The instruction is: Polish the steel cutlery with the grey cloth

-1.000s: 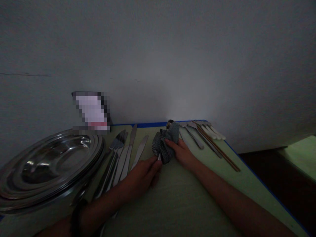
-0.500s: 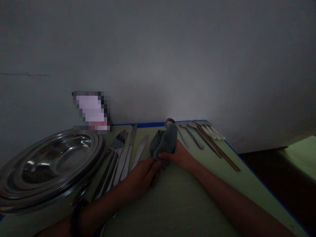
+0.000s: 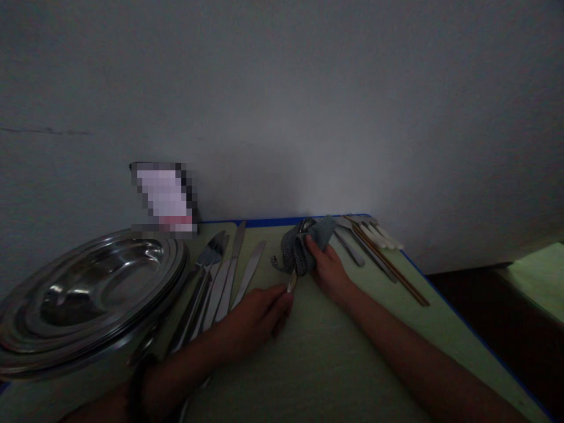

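Over the middle of the table, my left hand [image 3: 268,308] pinches the handle end of a metal spoon [image 3: 291,283]. A grey textured cloth [image 3: 293,249] wraps the spoon's upper part, and a bit of the bowl shows at the top of the folds. My right hand [image 3: 328,267] is closed on the cloth around the spoon, thumb on top. Left of my hands lie several table knives [image 3: 250,267], blades pointing toward the wall. Some more spoons and forks [image 3: 350,247] lie just right of the cloth.
Stacked oval steel dishes [image 3: 176,258] stand at the left. Behind them a phone with a blurred screen [image 3: 163,194] leans on the wall. Brown chopsticks [image 3: 396,267] and white-handled cutlery [image 3: 381,235] lie at the right. The table [image 3: 335,358] has a blue edge against the wall.
My right hand and the cloth have slid up along the spoon, away from my left hand, baring part of the handle. The cloth now spreads around the bowl. My left hand has barely moved.
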Tool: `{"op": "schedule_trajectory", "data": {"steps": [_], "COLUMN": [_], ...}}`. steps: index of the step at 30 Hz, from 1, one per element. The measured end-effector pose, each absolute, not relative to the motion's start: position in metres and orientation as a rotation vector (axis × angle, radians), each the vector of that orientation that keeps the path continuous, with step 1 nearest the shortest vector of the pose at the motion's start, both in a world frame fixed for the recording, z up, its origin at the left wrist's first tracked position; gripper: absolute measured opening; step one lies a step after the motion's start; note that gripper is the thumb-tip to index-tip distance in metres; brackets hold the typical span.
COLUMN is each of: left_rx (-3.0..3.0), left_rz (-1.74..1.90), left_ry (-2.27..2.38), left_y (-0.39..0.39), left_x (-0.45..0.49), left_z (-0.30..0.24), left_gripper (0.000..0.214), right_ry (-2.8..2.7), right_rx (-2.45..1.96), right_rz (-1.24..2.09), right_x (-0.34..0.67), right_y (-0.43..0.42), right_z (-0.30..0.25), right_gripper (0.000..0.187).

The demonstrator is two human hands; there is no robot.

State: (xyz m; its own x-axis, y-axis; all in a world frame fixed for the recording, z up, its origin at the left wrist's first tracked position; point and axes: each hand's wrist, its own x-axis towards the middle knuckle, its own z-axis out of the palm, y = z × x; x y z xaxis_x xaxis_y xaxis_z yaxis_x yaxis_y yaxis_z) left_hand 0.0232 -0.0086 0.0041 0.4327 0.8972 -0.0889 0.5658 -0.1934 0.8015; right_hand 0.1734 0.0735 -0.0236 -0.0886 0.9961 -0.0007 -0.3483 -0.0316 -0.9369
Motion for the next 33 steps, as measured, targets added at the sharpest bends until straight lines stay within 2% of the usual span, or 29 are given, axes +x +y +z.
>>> {"op": "schedule_trajectory", "data": {"steps": [4, 12, 26, 33], "left_rx": [1.890, 1.557, 1.708, 1.708], "left_rz": [0.462, 0.600, 0.563, 0.519], "left_ry": [1.221, 1.162, 1.239, 1.219], "left_y": [-0.010, -0.007, -0.005, -0.006], "left_x": [0.022, 0.021, 0.021, 0.020], "left_z": [0.007, 0.006, 0.003, 0.004], "left_gripper": [0.038, 0.030, 0.029, 0.029], "right_ry": [-0.823, -1.025, -1.247, -1.210], "right_rx": [-0.843, -0.841, -0.962, -0.877], "right_rz": [1.541, 1.467, 1.262, 1.372], "right_x": [0.172, 0.177, 0.178, 0.180], "right_y": [0.077, 0.074, 0.071, 0.075], "right_z": [-0.023, -0.027, -0.028, -0.037], "right_gripper": [0.033, 0.034, 0.029, 0.026]}}
